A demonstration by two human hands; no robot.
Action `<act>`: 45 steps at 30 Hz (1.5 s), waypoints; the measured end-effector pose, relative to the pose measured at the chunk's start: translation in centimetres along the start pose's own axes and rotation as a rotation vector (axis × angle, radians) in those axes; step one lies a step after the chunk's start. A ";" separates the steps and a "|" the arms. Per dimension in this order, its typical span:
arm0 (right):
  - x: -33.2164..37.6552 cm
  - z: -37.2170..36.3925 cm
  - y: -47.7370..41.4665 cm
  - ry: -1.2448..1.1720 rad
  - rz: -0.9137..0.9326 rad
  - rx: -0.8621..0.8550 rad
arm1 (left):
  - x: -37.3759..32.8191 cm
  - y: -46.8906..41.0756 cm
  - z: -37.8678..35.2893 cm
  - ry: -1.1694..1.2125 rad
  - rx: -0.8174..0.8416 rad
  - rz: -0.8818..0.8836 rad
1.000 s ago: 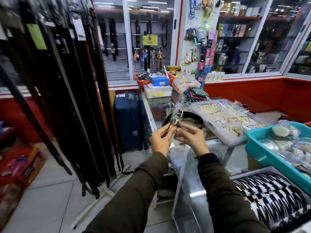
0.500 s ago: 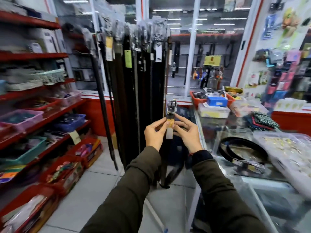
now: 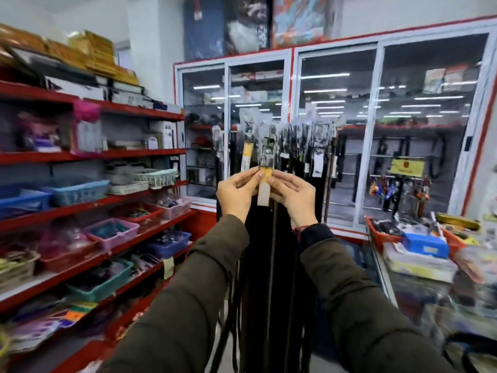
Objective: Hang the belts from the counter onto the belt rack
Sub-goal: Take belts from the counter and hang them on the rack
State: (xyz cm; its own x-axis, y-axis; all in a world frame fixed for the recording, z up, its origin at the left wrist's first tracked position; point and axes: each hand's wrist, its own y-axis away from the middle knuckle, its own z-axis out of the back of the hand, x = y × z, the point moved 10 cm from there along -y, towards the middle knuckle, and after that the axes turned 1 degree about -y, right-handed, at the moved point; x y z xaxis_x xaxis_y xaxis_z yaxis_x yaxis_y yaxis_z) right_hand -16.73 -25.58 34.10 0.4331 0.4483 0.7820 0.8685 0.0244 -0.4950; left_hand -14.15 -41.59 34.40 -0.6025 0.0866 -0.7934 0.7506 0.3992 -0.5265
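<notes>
I hold one black belt point(image 3: 266, 157) upright by its buckle end, which is wrapped in clear plastic with a yellow and a white tag. My left hand point(image 3: 236, 192) and my right hand point(image 3: 293, 196) pinch it from both sides just below the buckle. Its strap hangs down between my forearms. Directly behind stands the belt rack point(image 3: 304, 135), crowded with several dark belts hanging by their buckles. The held buckle is level with the rack's top row and slightly in front of it. Another coiled belt point(image 3: 468, 348) shows at the bottom right, blurred.
Red shelves point(image 3: 88, 208) with coloured baskets fill the left side. A glass counter point(image 3: 403, 267) at the right carries a blue box point(image 3: 425, 244), red trays and packets. Glass display cabinets point(image 3: 376, 130) stand behind the rack. Grey floor lies between the shelves and the rack.
I have turned left from the counter toward the rack and raised the belt with both hands; the buckle has gone from counter level up to the rack's top row.
</notes>
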 end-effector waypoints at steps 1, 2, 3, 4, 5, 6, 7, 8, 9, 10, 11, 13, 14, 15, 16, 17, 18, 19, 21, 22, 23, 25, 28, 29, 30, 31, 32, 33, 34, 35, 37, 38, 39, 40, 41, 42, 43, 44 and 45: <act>0.4 -1.3 -1.1 -0.027 -0.001 0.030 | -1.2 -1.4 0.3 -0.016 -0.017 -0.018; 0.7 -2.4 -1.9 -0.049 -0.006 0.053 | -2.0 -2.7 0.6 -0.033 -0.033 -0.025; 0.9 -3.5 -2.8 -0.066 -0.009 0.069 | -2.7 -3.9 0.8 -0.045 -0.045 -0.027; 1.1 -4.4 -3.6 -0.083 -0.013 0.078 | -3.3 -4.9 0.9 -0.046 -0.051 -0.022; 1.2 -5.1 -4.3 -0.095 -0.021 0.080 | -3.6 -5.8 0.9 -0.040 -0.051 -0.012; 1.2 -5.7 -5.1 -0.101 -0.031 0.077 | -4.0 -6.6 1.0 -0.038 -0.051 -0.007; 1.3 -6.1 -5.8 -0.096 -0.041 0.067 | -4.3 -7.2 1.0 -0.047 -0.052 -0.004; 1.5 -6.3 -6.4 -0.078 -0.047 0.060 | -4.5 -7.7 1.0 -0.055 -0.057 -0.002; 1.6 -6.6 -7.0 -0.057 -0.050 0.062 | -4.7 -8.2 1.1 -0.052 -0.065 0.003; 1.7 -6.9 -7.6 -0.036 -0.050 0.068 | -4.7 -8.6 1.1 -0.037 -0.067 0.013; 1.8 -7.1 -8.1 -0.017 -0.050 0.074 | -4.7 -8.9 1.0 -0.007 -0.062 0.023; 2.0 -7.5 -9.0 0.016 -0.046 0.081 | -4.5 -9.4 1.0 0.061 -0.047 0.042; 2.0 -7.7 -9.3 0.025 -0.050 0.084 | -4.3 -9.6 1.0 0.085 -0.047 0.056; 1.8 -7.8 -9.6 0.032 -0.059 0.085 | -4.0 -9.8 1.1 0.102 -0.048 0.077; 1.6 -7.8 -9.8 0.039 -0.070 0.084 | -3.6 -9.9 1.1 0.112 -0.046 0.103; 1.3 -7.7 -10.0 0.044 -0.080 0.079 | -3.1 -10.1 1.1 0.116 -0.040 0.130; 0.9 -7.6 -10.1 0.043 -0.091 0.072 | -2.7 -10.2 1.0 0.111 -0.032 0.151; 0.5 -7.4 -10.2 0.041 -0.100 0.062 | -2.2 -10.5 1.0 0.098 -0.023 0.163; -0.1 -6.9 -10.4 0.064 -0.106 0.043 | -1.2 -11.0 0.7 0.066 -0.006 0.179; -0.3 -6.7 -10.5 0.090 -0.104 0.036 | -0.7 -11.3 0.5 0.053 -0.002 0.184; -0.6 -6.4 -10.7 0.132 -0.095 0.021 | -0.2 -11.5 0.4 0.033 -0.005 0.187; -0.9 -5.7 -11.2 0.272 -0.045 -0.004 | 0.7 -11.8 0.3 -0.041 -0.031 0.170; -0.6 -5.2 -10.9 0.638 0.116 0.001 | 1.3 -10.8 -0.3 -0.221 -0.043 0.064; -0.6 -5.1 -10.3 0.749 0.177 -0.004 | 1.4 -10.1 -0.7 -0.274 -0.033 0.012; -0.7 -4.7 -9.7 0.818 0.231 -0.020 | 1.6 -9.3 -1.1 -0.329 -0.031 -0.048; -1.0 -4.0 -9.0 0.847 0.272 -0.040 | 1.8 -8.5 -1.3 -0.387 -0.035 -0.115; -1.3 -3.4 -8.2 0.860 0.311 -0.056 | 1.9 -7.6 -1.6 -0.440 -0.037 -0.186; -1.8 -2.7 -7.4 0.881 0.341 -0.065 | 2.4 -6.6 -1.9 -0.484 -0.027 -0.245; -2.5 -1.9 -6.7 0.920 0.356 -0.063 | 2.9 -5.6 -2.2 -0.534 -0.010 -0.299; -3.4 -0.9 -5.9 0.978 0.355 -0.060 | 3.6 -4.6 -2.6 -0.605 0.010 -0.351; -5.1 1.6 -4.1 1.119 0.355 -0.089 | 5.4 -2.5 -3.2 -0.767 0.061 -0.447; -5.7 3.1 -3.1 1.195 0.363 -0.118 | 6.5 -1.3 -3.7 -0.830 0.097 -0.488; -6.2 4.6 -2.0 1.266 0.369 -0.149 | 7.6 -0.2 -4.2 -0.880 0.136 -0.520; -6.8 6.2 -0.9 1.332 0.364 -0.177 | 9.0 1.0 -4.7 -0.920 0.178 -0.538; -7.4 7.9 0.3 1.389 0.346 -0.198 | 10.5 2.3 -5.3 -0.951 0.219 -0.540; -7.9 9.4 1.3 1.440 0.323 -0.215 | 11.9 3.4 -5.8 -0.970 0.256 -0.535; -8.5 11.4 2.4 1.490 0.287 -0.234 | 13.5 4.8 -6.5 -0.977 0.299 -0.519; -9.0 13.3 3.4 1.538 0.245 -0.256 | 15.0 6.0 -7.2 -0.982 0.343 -0.503; -9.4 15.3 4.5 1.578 0.201 -0.282 | 16.5 7.3 -8.1 -0.988 0.387 -0.493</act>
State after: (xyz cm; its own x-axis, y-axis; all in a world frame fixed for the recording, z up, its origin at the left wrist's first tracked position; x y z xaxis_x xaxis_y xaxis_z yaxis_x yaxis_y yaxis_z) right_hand -20.59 -15.97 18.75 0.1884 -0.8992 0.3950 0.7074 -0.1548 -0.6897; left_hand -20.78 -29.85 19.90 -0.5064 -0.8155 -0.2801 0.6296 -0.1278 -0.7663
